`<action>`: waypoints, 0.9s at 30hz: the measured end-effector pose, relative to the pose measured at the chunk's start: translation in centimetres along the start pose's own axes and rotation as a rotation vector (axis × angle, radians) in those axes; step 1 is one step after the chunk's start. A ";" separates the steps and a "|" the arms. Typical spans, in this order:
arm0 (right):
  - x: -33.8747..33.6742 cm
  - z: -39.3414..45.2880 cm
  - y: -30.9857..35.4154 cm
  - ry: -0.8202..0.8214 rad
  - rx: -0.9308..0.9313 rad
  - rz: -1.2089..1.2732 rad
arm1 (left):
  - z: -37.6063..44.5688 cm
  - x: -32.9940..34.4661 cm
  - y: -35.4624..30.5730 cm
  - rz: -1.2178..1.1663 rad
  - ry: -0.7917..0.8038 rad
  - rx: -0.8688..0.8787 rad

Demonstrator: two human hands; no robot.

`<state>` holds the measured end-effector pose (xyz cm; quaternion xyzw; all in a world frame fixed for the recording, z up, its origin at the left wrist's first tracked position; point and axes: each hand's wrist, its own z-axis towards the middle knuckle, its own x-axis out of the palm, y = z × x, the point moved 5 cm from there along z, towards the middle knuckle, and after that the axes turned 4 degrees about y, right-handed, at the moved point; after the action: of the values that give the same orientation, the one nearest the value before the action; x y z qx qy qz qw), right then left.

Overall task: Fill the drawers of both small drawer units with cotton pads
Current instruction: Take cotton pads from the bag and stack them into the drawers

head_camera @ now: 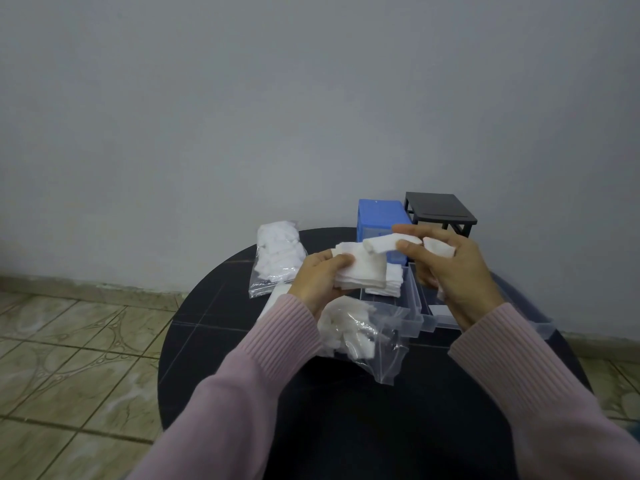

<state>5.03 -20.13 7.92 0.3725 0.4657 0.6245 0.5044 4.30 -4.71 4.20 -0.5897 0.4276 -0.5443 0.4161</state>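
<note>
White square cotton pad stack (363, 271): gripped flat in left hand (317, 282), thumb on top, fingers (341, 263) curled at its left edge. Single folded white cotton pad (379, 244): pinched by right hand (446, 268) fingers (408, 245), just above stack. Clear plastic drawers (412, 299): pulled out, lying on desk below fingers; one holds white pads. Blue plastic drawer unit (379, 213) and black plastic drawer unit (438, 211): upright, side by side, beyond fingers. Two clear plastic bags of pads: one (277, 258) left of fingers, one (356, 336) beneath wrists.

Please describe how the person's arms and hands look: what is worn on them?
Both arms wear long pale pink knitted sleeves, the left sleeve and the right sleeve, with fine ribbing and ribbed cuffs at the wrists. The left hand and right hand are bare; no gloves, rings or watch show.
</note>
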 end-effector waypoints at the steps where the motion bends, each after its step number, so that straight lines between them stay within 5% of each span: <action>1: 0.0 0.0 -0.1 0.003 -0.004 -0.018 | 0.0 0.0 0.0 0.001 -0.001 -0.002; 18: -0.8 0.5 -1.1 -0.123 -0.112 -0.315 | 0.0 0.2 0.5 0.054 0.007 -0.016; 27: 0.2 0.0 -1.4 -0.213 -0.092 -0.227 | -0.2 1.7 1.4 0.001 0.104 -0.029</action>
<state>5.38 -19.87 6.58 0.3581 0.4197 0.5410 0.6348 4.11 -6.72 3.32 -0.5665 0.4566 -0.5678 0.3850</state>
